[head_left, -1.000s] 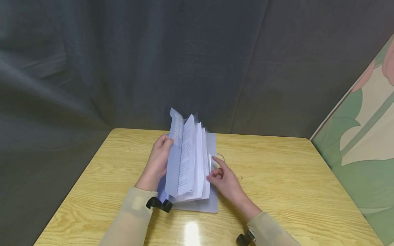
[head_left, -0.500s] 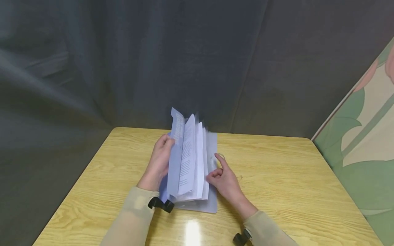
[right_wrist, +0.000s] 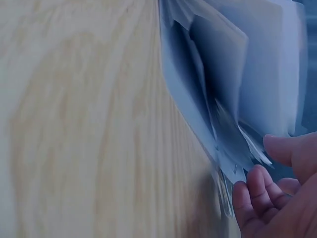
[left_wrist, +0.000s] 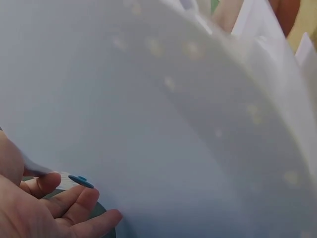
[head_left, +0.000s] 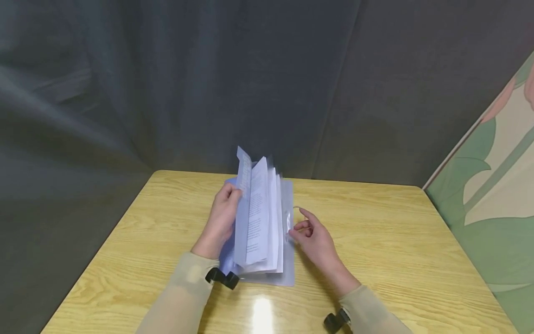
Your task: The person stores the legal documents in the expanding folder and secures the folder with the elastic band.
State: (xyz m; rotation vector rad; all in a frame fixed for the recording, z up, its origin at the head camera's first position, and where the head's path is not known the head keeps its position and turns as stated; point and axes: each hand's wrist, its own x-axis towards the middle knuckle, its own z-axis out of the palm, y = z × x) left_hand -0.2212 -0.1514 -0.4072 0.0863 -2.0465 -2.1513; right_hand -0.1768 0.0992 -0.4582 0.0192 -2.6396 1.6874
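Observation:
A translucent bluish document folder [head_left: 288,269] stands fanned open on the table, its inner sleeves filled with printed papers [head_left: 257,213]. My left hand [head_left: 222,213] grips the raised front cover [head_left: 243,222] by its left edge. In the left wrist view, a small blue button [left_wrist: 80,181] shows on the cover by the fingertips. My right hand [head_left: 317,239] is at the folder's right edge, thumb and fingers bent but apart in the right wrist view, with nothing plainly held. A thin string loop [head_left: 297,207] sticks out by its index fingertip. The sleeves' inner edges are hidden.
The wood-grain table [head_left: 396,241] extends on both sides of the folder. A dark curtain [head_left: 250,83] hangs behind it, and a panel with a leaf and flower pattern [head_left: 492,208] stands at the right.
My right hand has drawn away from the sleeve edges, slightly to the right. My left hand has moved a little right with the cover, which stands somewhat steeper.

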